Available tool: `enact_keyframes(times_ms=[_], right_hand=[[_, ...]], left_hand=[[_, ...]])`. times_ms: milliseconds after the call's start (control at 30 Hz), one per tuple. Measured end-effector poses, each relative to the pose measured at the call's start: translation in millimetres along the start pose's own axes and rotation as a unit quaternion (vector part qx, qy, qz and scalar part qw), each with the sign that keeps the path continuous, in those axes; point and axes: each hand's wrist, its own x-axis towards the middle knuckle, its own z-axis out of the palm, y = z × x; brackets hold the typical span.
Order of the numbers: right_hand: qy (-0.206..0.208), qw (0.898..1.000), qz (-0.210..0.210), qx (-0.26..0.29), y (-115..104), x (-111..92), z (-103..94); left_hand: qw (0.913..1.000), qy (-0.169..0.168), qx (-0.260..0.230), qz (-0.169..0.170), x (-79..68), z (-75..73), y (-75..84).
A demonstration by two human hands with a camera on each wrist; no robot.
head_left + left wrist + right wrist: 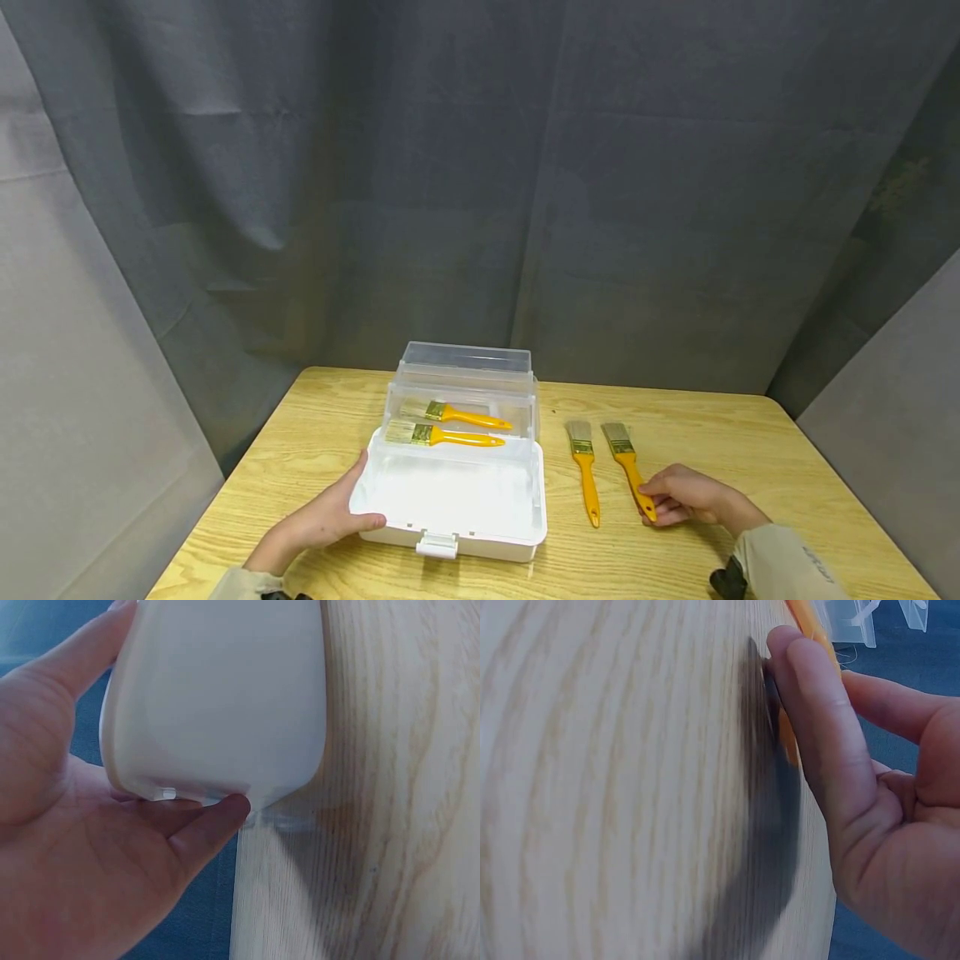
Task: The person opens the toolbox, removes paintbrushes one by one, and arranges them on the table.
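My right hand (pixel 690 493) pinches the yellow handle of a paintbrush (pixel 628 465) near its end, between thumb and fingers. In the right wrist view the handle (pixel 807 619) shows past the fingertips, low over the wood. Just left of it a second paintbrush (pixel 586 475) lies on the table, bristles pointing away. An open white storage box (pixel 450 496) has its left end gripped by my left hand (pixel 322 518), thumb at the front corner and fingers at the back. Across the box's translucent upper trays lie two more paintbrushes (pixel 468 417) (pixel 465 438), bristles to the left.
A white latch (pixel 437 546) hangs at the front of the box. The clear lid (pixel 467 357) stands raised at the back. Grey curtains (pixel 637 208) close off the wooden table (pixel 750 450) behind and at both sides.
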Motion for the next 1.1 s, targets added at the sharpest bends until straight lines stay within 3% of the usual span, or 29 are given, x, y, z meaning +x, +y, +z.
enact_keyframes(times_ms=[400, 1100], right_hand=[[0.048, 0.998, 0.014, -0.028, 0.3, 3.4, 2.4], [0.071, 0.994, -0.012, -0.079, -3.0, -2.5, 1.6]], left_hand=[[0.9999, -0.001, 0.002, 0.011, 0.3, -0.1, -1.8], [1.0000, -0.001, 0.001, -0.002, 0.2, -0.2, 0.3]])
